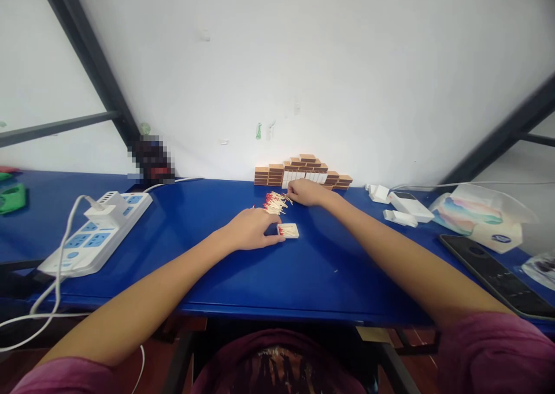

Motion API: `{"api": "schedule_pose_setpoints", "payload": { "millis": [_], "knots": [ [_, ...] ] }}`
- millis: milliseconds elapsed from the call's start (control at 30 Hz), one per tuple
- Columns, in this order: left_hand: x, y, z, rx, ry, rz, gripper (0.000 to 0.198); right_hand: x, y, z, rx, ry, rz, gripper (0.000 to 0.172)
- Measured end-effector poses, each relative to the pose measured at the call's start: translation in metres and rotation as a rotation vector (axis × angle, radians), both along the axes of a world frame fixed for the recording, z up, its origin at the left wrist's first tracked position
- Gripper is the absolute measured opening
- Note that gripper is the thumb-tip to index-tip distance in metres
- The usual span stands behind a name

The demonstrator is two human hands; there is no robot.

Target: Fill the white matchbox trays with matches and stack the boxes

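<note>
A small white matchbox tray (pixel 295 227) with some red-tipped matches in it lies on the blue table. My left hand (pixel 249 229) holds its left end between thumb and fingers. Just behind it is a loose pile of matches (pixel 276 204), red heads mostly toward the left. My right hand (pixel 304 192) is at the pile's right edge, fingertips pinched together on matches; how many is too small to tell. Behind that hand, brown-sided matchboxes (pixel 275 176) are stacked in steps against the wall, with white trays (pixel 315 177) standing in a row before them, partly hidden by the hand.
On the left, a white power strip (pixel 108 232) with a plugged-in charger and cables lies on the blue table (pixel 191 209). White small boxes (pixel 410 206), a tissue pack (pixel 472 214) and a dark phone (pixel 494 272) are at the right. Dark metal frame bars (pixel 87 41) slant at both sides.
</note>
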State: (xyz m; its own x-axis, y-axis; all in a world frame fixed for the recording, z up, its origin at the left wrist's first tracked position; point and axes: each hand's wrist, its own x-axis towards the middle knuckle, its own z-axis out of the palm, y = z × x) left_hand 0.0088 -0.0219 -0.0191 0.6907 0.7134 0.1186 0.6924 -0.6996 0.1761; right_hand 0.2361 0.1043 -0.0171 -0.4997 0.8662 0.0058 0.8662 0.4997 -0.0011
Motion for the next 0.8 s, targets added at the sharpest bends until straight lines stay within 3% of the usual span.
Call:
{"api": "schedule_pose_setpoints", "payload": {
  "millis": [167, 333, 567, 800],
  "knots": [
    [-0.001, 0.002, -0.003, 0.003, -0.004, -0.003, 0.045, 0.009, -0.010, 0.010, -0.089, 0.034, 0.039, 0.014],
    [0.000, 0.002, -0.001, -0.019, 0.001, 0.012, 0.046, 0.011, -0.018, 0.010, -0.076, 0.086, 0.008, 0.021],
    [-0.001, 0.000, 0.001, -0.028, 0.005, 0.021, 0.045, 0.000, -0.018, 0.006, -0.063, 0.081, -0.060, 0.014],
    [0.000, 0.000, 0.001, -0.006, 0.020, 0.029, 0.045, -0.005, -0.020, 0.010, -0.068, 0.074, -0.069, 0.019]
  ]
}}
